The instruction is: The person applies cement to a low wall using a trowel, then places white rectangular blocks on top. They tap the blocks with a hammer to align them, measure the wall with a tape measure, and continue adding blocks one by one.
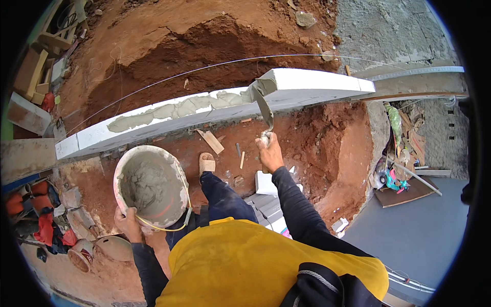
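My right hand point(270, 152) is closed round the handle of a trowel point(265, 110), whose blade reaches up to the low white block wall point(317, 84). Grey mortar point(184, 107) lies in a lumpy strip along the wall's top, and more coats the end of the raised block by the blade. On the left, my left hand point(129, 225) grips the rim of a round bucket point(176, 171). Wet mortar point(146, 184) fills part of it, and its yellow-sleeved wire handle hangs down on the near side. The fingers under the rim are partly hidden.
A string line point(220, 65) runs beyond the wall, above dug red soil point(215, 43). Spare white blocks point(266, 184) are stacked by my leg. A wood scrap point(210, 141) lies near my sandalled foot point(207, 162). Timber point(33, 77) is piled far left; debris point(396, 176) lies right.
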`<action>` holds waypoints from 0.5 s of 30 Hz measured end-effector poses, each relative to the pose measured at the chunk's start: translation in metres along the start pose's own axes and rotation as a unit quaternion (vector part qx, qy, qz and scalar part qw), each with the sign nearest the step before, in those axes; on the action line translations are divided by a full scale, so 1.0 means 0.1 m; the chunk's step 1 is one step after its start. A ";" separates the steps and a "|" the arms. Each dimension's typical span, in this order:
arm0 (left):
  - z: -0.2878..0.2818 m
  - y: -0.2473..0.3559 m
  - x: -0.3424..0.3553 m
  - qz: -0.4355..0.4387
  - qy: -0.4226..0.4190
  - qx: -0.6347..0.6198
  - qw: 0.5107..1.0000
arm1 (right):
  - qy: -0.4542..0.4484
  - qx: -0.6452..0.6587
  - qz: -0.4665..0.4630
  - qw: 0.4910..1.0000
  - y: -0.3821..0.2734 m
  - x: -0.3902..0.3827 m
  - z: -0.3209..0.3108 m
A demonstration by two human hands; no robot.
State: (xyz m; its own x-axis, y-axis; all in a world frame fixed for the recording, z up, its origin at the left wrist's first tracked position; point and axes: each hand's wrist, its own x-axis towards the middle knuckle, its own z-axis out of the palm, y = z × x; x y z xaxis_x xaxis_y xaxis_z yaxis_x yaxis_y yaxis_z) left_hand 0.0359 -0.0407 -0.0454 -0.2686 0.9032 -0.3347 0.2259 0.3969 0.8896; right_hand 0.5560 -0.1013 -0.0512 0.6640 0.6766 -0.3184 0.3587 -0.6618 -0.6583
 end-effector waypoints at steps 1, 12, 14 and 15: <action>0.01 -0.01 0.00 -0.007 0.002 -0.004 1.000 | 0.013 0.020 0.005 1.000 0.02 -0.11 0.02; -0.12 -0.22 0.09 -0.015 -0.016 -0.009 1.000 | 0.021 -0.003 0.018 1.000 -0.29 0.03 0.23; -0.16 -0.24 0.07 -0.009 -0.017 0.026 0.999 | 0.007 0.081 0.087 0.993 -0.22 0.03 0.27; -0.17 -0.24 0.07 -0.007 -0.015 0.024 1.000 | 0.034 0.074 0.055 0.995 -0.17 -0.03 0.30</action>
State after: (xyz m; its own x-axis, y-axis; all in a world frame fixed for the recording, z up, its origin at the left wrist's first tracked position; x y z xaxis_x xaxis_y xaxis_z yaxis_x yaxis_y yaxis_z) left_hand 0.0126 -0.0467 -0.0642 -0.2429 0.9022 -0.3565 0.2665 0.4154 0.8697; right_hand 0.5284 -0.0828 -0.0598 0.7384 0.5756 -0.3513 0.1833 -0.6727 -0.7169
